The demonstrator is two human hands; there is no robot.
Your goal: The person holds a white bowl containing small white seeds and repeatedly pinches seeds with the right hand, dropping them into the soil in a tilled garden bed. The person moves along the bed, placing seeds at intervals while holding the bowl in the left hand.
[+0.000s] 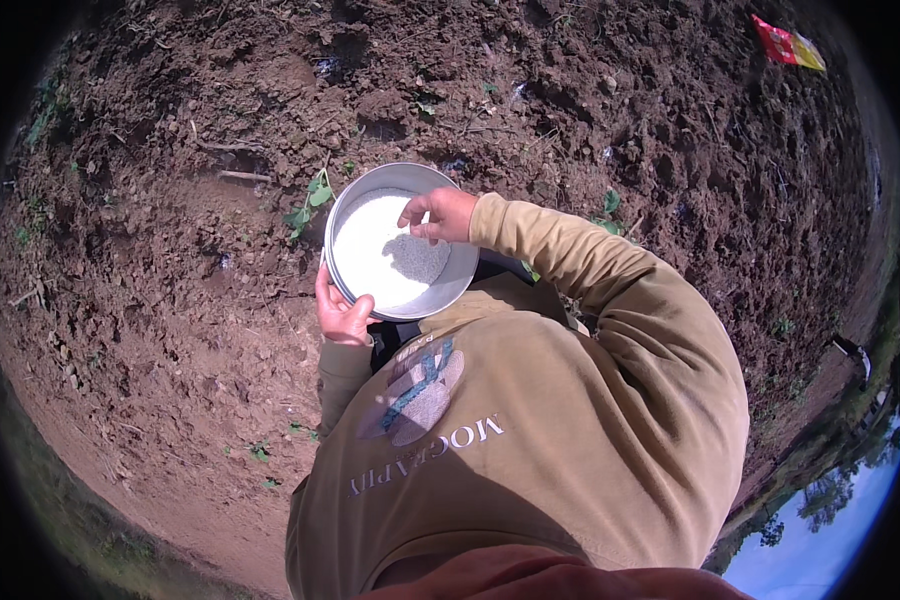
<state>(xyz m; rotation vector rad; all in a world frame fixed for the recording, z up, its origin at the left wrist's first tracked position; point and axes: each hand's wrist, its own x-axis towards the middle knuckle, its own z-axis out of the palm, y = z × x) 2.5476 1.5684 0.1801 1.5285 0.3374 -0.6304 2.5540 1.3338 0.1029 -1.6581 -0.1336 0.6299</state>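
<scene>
A round metal pot (459, 279) holds bright white granules (371, 244), probably fertilizer. My left hand (343, 309) grips the pot's near left side, its thumb up at the rim and fingers around the outer wall. Over the right part of the pot hovers my right hand (444, 215), fingers curled and thumb below the index finger. Its shadow falls on the granules. Whether any granules are between those fingers is too small to tell. The pot is held close to my body, above the soil.
Rough brown tilled soil (217, 337) spreads all around, with small hollows, some containing white specks. A leafy green seedling (311, 202) grows left of the pot. A stick (245, 176) lies beyond it. Far right is a red and yellow plastic packet (787, 43).
</scene>
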